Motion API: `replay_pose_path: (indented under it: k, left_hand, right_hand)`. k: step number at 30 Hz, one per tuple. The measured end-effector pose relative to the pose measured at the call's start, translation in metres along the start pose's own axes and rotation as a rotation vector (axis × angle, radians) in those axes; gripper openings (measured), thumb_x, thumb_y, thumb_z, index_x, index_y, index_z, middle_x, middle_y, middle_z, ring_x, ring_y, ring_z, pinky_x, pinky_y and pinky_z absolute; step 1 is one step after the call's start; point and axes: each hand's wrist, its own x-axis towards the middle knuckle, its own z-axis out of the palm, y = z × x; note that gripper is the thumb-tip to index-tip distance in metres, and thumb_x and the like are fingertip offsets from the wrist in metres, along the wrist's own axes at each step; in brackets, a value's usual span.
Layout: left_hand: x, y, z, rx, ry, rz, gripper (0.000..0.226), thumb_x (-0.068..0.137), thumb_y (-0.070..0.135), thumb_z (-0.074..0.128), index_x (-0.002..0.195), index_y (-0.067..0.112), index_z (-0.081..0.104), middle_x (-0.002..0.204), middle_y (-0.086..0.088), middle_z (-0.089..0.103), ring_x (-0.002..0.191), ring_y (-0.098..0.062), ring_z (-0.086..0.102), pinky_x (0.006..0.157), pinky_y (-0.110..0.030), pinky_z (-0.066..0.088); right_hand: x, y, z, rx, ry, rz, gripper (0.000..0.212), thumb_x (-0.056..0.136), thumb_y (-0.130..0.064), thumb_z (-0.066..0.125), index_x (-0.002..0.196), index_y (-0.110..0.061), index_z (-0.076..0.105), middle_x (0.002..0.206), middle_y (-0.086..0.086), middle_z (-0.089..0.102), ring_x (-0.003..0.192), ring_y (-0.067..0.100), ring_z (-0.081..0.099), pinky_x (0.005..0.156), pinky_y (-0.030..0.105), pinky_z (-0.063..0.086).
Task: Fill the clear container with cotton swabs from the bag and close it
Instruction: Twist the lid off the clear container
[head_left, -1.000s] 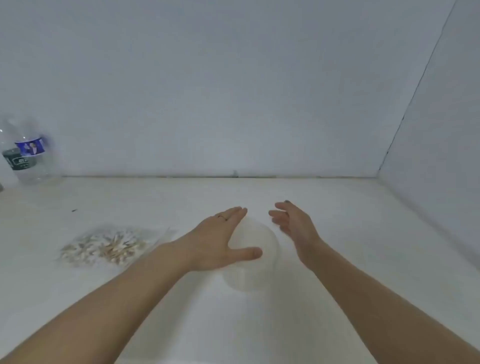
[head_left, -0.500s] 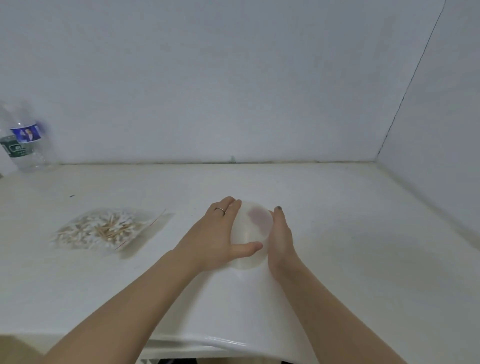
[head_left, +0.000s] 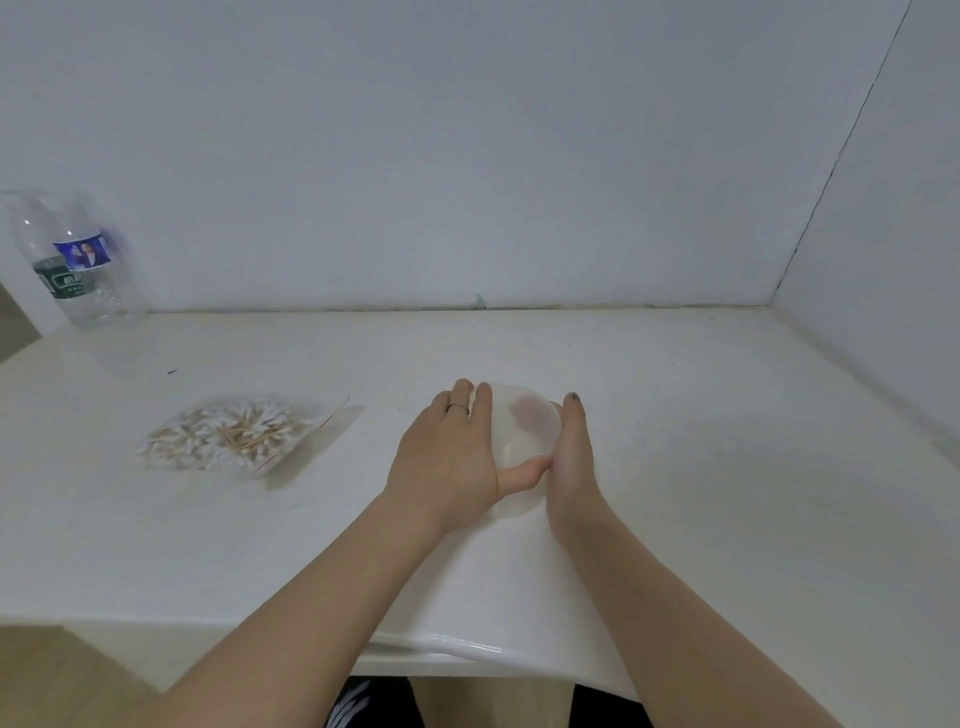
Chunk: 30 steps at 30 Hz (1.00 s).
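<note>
Hands were both on the clear container (head_left: 524, 436), which sat upright on the white worktop (head_left: 701, 467) roughly in the middle, a bit right of center. The left hand (head_left: 447, 462) cupped its left side, fingers (head_left: 480, 410) curled over the far rim and the thumb hooked across the near edge. The right hand (head_left: 571, 457) pressed flat against its right side, fingers pointing away toward the far wall. So both were wrapped around the container, neither spread wide nor closed into a fist, and it was pinched between the two palms.

The relation that mattered for the next bit: the bag of cotton swabs (head_left: 228, 436) lay flat to the left, well apart from the container, with its long side running left to right and the open-looking corner pointing right, toward the hands. The left hand was clearly the nearer one to it. The right hand would have had to cross over the container to reach.

The lid looked like it was still on, though the plastic was so see-through it was hard to be sure. No swabs showed inside, so my guess is opening came first, then the left hand going for the bag.

A plastic water bottle (head_left: 78, 265) stood at the far left by the wall, out of the way.
</note>
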Motion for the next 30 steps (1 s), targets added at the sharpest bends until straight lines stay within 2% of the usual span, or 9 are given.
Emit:
replay_pose_path:
  k: [4, 6, 10, 12, 14, 18, 22, 27, 30]
  left_hand:
    - [-0.004, 0.012, 0.001, -0.058, 0.0, -0.069, 0.115, 0.083, 0.086, 0.033, 0.163, 0.007, 0.012, 0.167, -0.009, 0.02, 0.15, -0.025, 0.024, 0.118, -0.034, 0.03]
    - [-0.004, 0.012, 0.0, -0.105, -0.019, -0.065, 0.113, 0.086, 0.084, 0.04, 0.164, 0.007, 0.009, 0.169, -0.01, 0.015, 0.153, -0.025, 0.018, 0.121, -0.035, 0.025]
    - [0.001, -0.011, -0.017, -0.208, -0.254, 0.096, 0.111, 0.088, 0.077, 0.052, 0.165, 0.023, -0.007, 0.173, -0.002, -0.012, 0.158, -0.016, -0.012, 0.129, -0.042, 0.012]
    - [0.003, -0.024, -0.025, -0.17, -0.295, 0.197, 0.099, 0.095, 0.068, 0.053, 0.164, 0.031, -0.007, 0.172, 0.004, -0.013, 0.158, -0.014, -0.01, 0.128, -0.045, 0.017]
    - [0.006, -0.032, -0.027, -0.149, -0.285, 0.235, 0.091, 0.097, 0.064, 0.051, 0.164, 0.033, -0.003, 0.172, 0.004, -0.008, 0.158, -0.014, -0.003, 0.126, -0.045, 0.022]
    - [0.005, -0.035, -0.016, -0.187, -0.273, 0.205, 0.095, 0.095, 0.065, 0.054, 0.164, 0.029, 0.0, 0.172, -0.003, -0.005, 0.157, -0.018, -0.004, 0.126, -0.043, 0.019]
    - [-0.002, -0.027, -0.005, -0.307, -0.15, 0.162, 0.091, 0.093, 0.058, 0.064, 0.161, 0.02, 0.016, 0.16, -0.005, 0.021, 0.15, -0.021, 0.012, 0.112, -0.029, 0.024]
    - [-0.01, -0.001, 0.005, -0.414, -0.013, -0.011, 0.099, 0.09, 0.06, 0.066, 0.162, 0.015, 0.015, 0.163, -0.012, 0.017, 0.152, -0.024, 0.009, 0.119, -0.035, 0.024]
    - [-0.01, 0.022, 0.005, -0.438, 0.052, -0.108, 0.106, 0.088, 0.063, 0.067, 0.163, 0.015, 0.008, 0.165, -0.016, 0.011, 0.154, -0.028, 0.006, 0.121, -0.037, 0.022]
  right_hand:
    - [-0.002, 0.0, 0.001, -0.004, 0.015, -0.031, 0.054, 0.105, -0.052, 0.028, 0.102, -0.017, 0.068, 0.098, 0.007, 0.074, 0.092, 0.027, 0.07, 0.083, 0.039, 0.055]
    - [-0.002, 0.001, 0.0, -0.003, 0.016, -0.031, 0.055, 0.103, -0.056, 0.028, 0.103, -0.018, 0.069, 0.103, 0.008, 0.074, 0.098, 0.029, 0.07, 0.091, 0.044, 0.054]
    - [-0.003, -0.002, -0.002, -0.022, 0.019, -0.025, 0.057, 0.103, -0.059, 0.026, 0.101, -0.023, 0.069, 0.104, 0.005, 0.074, 0.101, 0.027, 0.069, 0.097, 0.044, 0.052]
    - [-0.003, -0.003, -0.004, -0.032, 0.005, -0.009, 0.059, 0.103, -0.059, 0.024, 0.099, -0.024, 0.07, 0.097, 0.002, 0.075, 0.096, 0.024, 0.069, 0.088, 0.039, 0.053]
    - [-0.003, -0.003, -0.005, -0.042, -0.003, 0.002, 0.06, 0.104, -0.057, 0.021, 0.098, -0.023, 0.069, 0.09, 0.001, 0.074, 0.088, 0.021, 0.068, 0.076, 0.034, 0.051]
    - [-0.004, 0.001, -0.003, -0.077, 0.025, -0.006, 0.064, 0.103, -0.06, 0.019, 0.112, -0.022, 0.07, 0.108, 0.005, 0.074, 0.103, 0.027, 0.068, 0.09, 0.039, 0.051]
    - [-0.003, 0.004, -0.003, -0.064, 0.058, -0.013, 0.063, 0.103, -0.059, 0.022, 0.11, -0.02, 0.07, 0.107, 0.006, 0.074, 0.102, 0.029, 0.068, 0.092, 0.04, 0.05]
    - [-0.002, 0.008, 0.002, -0.011, 0.079, -0.032, 0.06, 0.1, -0.064, 0.025, 0.103, -0.026, 0.07, 0.11, 0.005, 0.074, 0.106, 0.029, 0.068, 0.102, 0.049, 0.05]
    - [-0.001, 0.006, -0.001, 0.031, 0.089, -0.053, 0.061, 0.101, -0.064, 0.025, 0.111, -0.022, 0.069, 0.114, 0.006, 0.073, 0.108, 0.028, 0.068, 0.105, 0.049, 0.049]
